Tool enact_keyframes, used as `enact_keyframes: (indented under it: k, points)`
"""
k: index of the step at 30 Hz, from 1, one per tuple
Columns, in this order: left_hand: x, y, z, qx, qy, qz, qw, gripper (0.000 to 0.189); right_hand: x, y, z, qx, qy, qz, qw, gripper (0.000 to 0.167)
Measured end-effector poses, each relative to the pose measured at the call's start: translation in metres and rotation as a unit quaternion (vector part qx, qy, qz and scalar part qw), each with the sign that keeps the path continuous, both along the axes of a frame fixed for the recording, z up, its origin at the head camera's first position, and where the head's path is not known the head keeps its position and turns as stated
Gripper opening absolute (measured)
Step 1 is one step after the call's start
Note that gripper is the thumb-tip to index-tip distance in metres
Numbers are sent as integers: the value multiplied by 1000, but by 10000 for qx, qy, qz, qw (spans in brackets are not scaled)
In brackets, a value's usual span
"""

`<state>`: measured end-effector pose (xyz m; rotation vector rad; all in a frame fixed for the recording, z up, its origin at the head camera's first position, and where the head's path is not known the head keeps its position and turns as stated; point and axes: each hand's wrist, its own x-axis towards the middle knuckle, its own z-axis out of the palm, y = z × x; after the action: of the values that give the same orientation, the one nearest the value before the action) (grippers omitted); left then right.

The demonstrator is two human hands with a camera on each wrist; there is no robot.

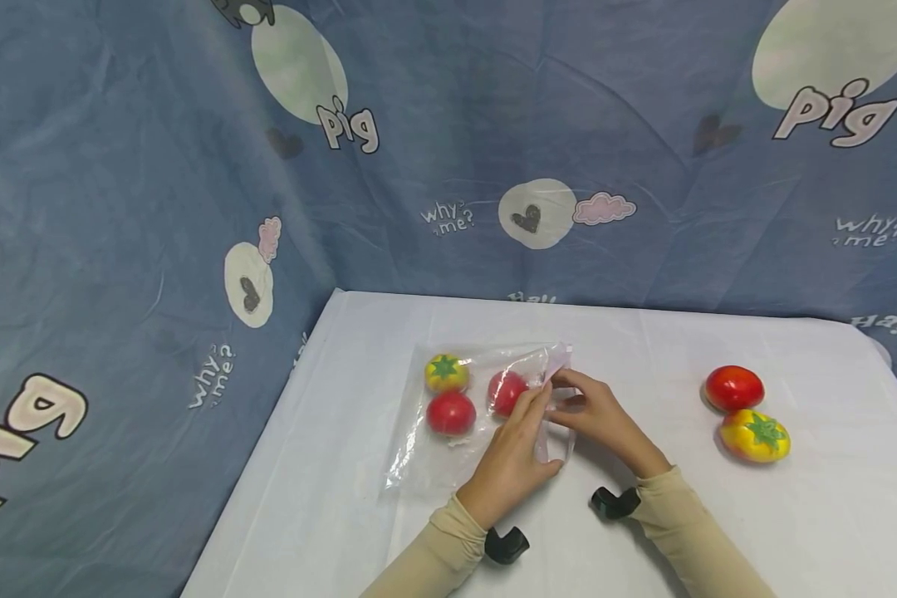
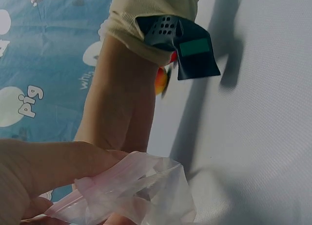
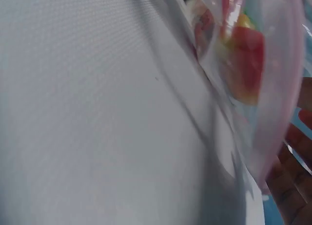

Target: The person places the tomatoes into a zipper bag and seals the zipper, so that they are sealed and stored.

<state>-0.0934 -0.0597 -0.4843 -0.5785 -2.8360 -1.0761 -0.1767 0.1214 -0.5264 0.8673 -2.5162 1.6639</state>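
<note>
A clear zip bag [image 1: 419,465] with a pinkish zip strip lies flat on the white table, its mouth at the right. Inside are a yellow toy tomato [image 1: 446,374] with a green star-shaped top and two red toy tomatoes [image 1: 451,414], the right one partly behind fingers. My left hand [image 1: 516,461] reaches over the bag and holds its mouth edge, fingers stretched along the strip. Close beside those fingertips, my right hand [image 1: 598,411] pinches the same edge with thumb and finger. In the left wrist view, the bag's crumpled mouth [image 2: 146,186] bulges beside the left fingers.
Right of the hands, a red toy tomato [image 1: 734,388] and a yellow one [image 1: 755,436] with a green top lie together on the table [image 1: 643,349]. Black wrist mounts [image 1: 507,546] stick out from both sleeves. A blue printed cloth [image 1: 433,124] hangs behind and at the left.
</note>
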Motion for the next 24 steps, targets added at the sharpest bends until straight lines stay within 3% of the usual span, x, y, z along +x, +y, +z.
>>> enact_keyframes:
  k: [10, 19, 24]
  points:
    - [0, 1, -1, -70, 4, 88, 9999, 106, 11, 28, 7, 412, 526, -683, 9954, 48]
    - [1, 1, -1, 5, -140, 118, 9998, 106, 23, 55, 7, 851, 1164, -1254, 9816, 46]
    - [1, 2, -1, 17, -180, 146, 9997, 106, 31, 66, 7, 943, 1193, -1435, 9779, 47]
